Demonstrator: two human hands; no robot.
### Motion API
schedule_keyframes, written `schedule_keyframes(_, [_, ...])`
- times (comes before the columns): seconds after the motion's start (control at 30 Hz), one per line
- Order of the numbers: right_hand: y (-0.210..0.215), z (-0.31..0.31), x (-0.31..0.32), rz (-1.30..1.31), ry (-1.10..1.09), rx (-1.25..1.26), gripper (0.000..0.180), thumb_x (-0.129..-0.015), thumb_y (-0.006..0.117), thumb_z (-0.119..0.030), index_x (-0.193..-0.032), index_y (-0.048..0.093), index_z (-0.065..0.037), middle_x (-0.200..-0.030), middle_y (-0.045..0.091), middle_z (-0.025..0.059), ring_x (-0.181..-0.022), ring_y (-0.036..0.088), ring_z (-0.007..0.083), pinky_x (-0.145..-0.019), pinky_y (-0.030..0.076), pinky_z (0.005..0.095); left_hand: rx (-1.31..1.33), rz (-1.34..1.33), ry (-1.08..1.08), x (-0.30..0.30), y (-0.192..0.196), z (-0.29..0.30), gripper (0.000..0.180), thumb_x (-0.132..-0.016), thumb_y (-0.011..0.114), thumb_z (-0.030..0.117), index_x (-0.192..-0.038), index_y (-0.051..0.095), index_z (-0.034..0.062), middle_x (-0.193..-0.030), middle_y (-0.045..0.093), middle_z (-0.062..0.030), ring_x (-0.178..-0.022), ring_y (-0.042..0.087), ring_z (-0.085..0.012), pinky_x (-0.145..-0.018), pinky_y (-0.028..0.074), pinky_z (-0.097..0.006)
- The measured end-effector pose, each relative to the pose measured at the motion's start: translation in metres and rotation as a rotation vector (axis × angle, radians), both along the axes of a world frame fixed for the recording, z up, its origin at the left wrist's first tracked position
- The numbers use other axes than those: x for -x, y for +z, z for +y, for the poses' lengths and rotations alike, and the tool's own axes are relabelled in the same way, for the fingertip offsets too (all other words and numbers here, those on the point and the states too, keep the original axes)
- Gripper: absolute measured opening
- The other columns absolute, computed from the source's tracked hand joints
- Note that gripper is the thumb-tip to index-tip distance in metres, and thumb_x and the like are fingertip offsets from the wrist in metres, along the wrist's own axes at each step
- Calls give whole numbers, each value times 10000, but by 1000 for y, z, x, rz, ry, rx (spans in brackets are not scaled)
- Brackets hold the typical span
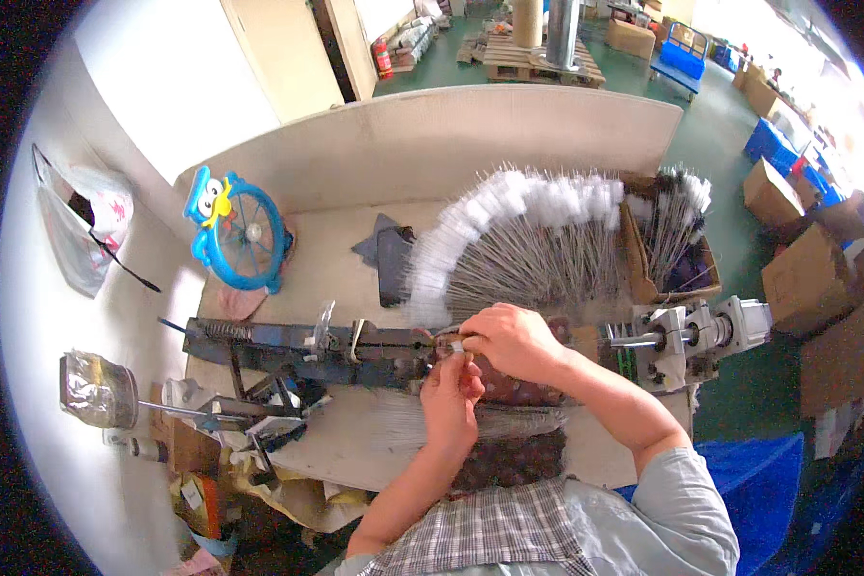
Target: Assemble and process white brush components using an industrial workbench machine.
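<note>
- L hand [449, 398]: thumb + fingertips pinched tog. on a small whitish piece [457, 347] (too small to tell what exactly).
- R hand [514, 338]: comes in from the R, fingertips pinching the same piece, close to L fingertips.
- Piece sits btwn both hands, approx. mid-bench, by the R end of a long dark bar assembly [288, 353] w/ a spring at its far L.
- R of hands: metal shaft unit [686, 336] w/ clamp blocks.
- Beyond hands: big fan-shaped spread of thin wire stems w/ white tufts [523, 197]; next to it, cardboard box [680, 288] w/ more stems, white + dark tufts.
- Back L of bench [341, 216]: blue cartoon-bird fan [250, 235].
</note>
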State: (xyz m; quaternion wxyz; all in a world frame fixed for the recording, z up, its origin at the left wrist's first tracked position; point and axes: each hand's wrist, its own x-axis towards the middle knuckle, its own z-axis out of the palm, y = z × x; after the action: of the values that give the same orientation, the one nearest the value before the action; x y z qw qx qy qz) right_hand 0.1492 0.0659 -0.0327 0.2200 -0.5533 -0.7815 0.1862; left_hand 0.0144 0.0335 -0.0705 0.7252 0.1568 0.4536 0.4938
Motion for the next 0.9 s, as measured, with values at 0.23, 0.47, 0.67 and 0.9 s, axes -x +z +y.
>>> schedule_keyframes(0.23, [2, -1, -2, 286, -47, 141, 226, -798, 578, -235, -894, 662, -49, -826, 649, 126, -762, 615, 310, -690, 484, 370, -165, 137, -99, 8, -10, -4, 273, -907, 504, 332, -890, 547, 62, -724, 568, -40, -588, 536, -130, -555, 441, -277])
schedule_keyframes(0.47, [5, -13, -1, 144, -40, -178, 227, -768, 616, -261, -883, 671, -73, -849, 644, 86, -834, 586, 271, -733, 472, 363, -73, -126, 69, 4, -14, 1, 361, -933, 413, 403, -1073, 507, 84, -1001, 582, -55, -947, 549, -168, -859, 407, -345])
schedule_keyframes(0.67, [-9, -17, 14, 51, -95, -353, 283, -666, 677, -254, -896, 652, -92, -892, 626, 28, -880, 562, 218, -756, 437, 356, -119, -153, 172, -8, -6, -1, 279, -936, 423, 340, -1037, 520, 99, -997, 572, -24, -956, 547, -142, -854, 427, -307])
schedule_keyframes(0.9, [-6, -23, 2, 52, -11, -537, 250, -655, 658, -222, -898, 661, -162, -889, 613, -9, -884, 546, 196, -745, 421, 337, -162, -139, 188, -12, -9, -3, 148, -882, 532, 150, -979, 517, 40, -936, 586, -41, -862, 587, -140, -776, 475, -262])
